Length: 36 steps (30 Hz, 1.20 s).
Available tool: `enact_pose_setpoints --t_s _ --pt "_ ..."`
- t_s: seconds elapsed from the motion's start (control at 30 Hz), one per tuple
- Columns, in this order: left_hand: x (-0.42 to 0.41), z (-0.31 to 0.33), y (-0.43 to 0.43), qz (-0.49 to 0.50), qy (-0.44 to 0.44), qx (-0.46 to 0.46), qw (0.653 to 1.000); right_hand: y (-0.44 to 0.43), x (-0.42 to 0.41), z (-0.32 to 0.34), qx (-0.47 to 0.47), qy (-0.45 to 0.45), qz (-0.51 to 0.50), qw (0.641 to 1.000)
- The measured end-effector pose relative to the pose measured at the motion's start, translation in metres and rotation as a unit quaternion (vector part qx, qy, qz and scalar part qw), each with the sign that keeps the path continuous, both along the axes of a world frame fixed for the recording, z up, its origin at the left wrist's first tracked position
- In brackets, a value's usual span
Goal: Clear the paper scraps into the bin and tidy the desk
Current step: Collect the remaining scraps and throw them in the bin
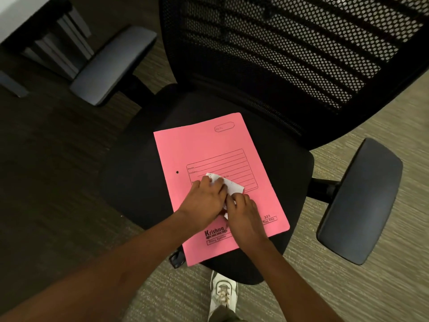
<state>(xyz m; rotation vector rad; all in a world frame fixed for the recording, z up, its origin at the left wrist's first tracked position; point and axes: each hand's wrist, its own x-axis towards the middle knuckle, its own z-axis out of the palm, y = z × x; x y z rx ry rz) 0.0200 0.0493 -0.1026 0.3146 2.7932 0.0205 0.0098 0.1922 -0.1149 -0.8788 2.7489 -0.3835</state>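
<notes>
A pink file folder (209, 145) lies flat on the black seat of an office chair (290, 173). White paper scraps (234, 185) rest on the folder near its printed label box. My left hand (204, 201) covers the scraps from the left, its fingers curled over them. Pressed against them from the near right is my right hand (243, 214). Both hands touch the paper, and part of the scraps is hidden under my fingers. No bin is in view.
The chair's mesh backrest (290, 43) rises behind the folder, with armrests at the left (111, 63) and right (359, 201). A desk corner (18, 15) shows at the top left. My white shoe (222, 291) stands on the carpet below the seat.
</notes>
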Motion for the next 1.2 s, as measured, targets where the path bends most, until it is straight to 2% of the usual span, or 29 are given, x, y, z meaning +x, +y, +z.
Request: enact_pose_setpoints --t_s 0.13,0.23,0.37,0.4,0.47,0.53,0.63,0.97,1.2 --pt "-0.009 0.004 0.002 -0.009 0.002 -0.032 0.999 -0.006 -0.004 -0.003 -0.048 0.000 -0.001 0.999" --pt "-0.014 0.003 0.003 -0.003 0.010 -0.041 0.999 -0.005 -0.006 -0.002 -0.100 -0.067 -0.063 0.991" --pt "-0.021 -0.001 0.003 0.037 0.012 -0.020 0.999 -0.011 -0.016 -0.002 -0.138 -0.192 -0.177 0.955" --pt "-0.023 -0.003 0.003 0.057 0.001 0.000 0.998 -0.011 -0.022 -0.003 -0.126 -0.186 -0.156 0.962" --pt "-0.028 -0.005 0.005 0.102 -0.016 0.037 0.994 -0.016 -0.034 0.000 -0.040 -0.164 -0.059 0.984" --pt "-0.030 -0.005 0.007 0.139 -0.012 0.064 0.988 -0.016 -0.046 -0.003 -0.002 -0.176 -0.053 0.983" --pt "-0.027 -0.004 0.007 0.193 0.008 0.089 0.977 -0.013 -0.053 0.003 -0.065 -0.185 -0.052 0.979" --pt "-0.018 0.000 -0.009 0.341 -0.008 0.173 0.924 -0.046 -0.046 0.028 -0.044 -0.159 -0.065 0.984" --pt "0.027 0.027 -0.063 0.431 0.070 0.200 0.877 -0.109 -0.015 0.058 -0.039 -0.093 0.038 0.994"
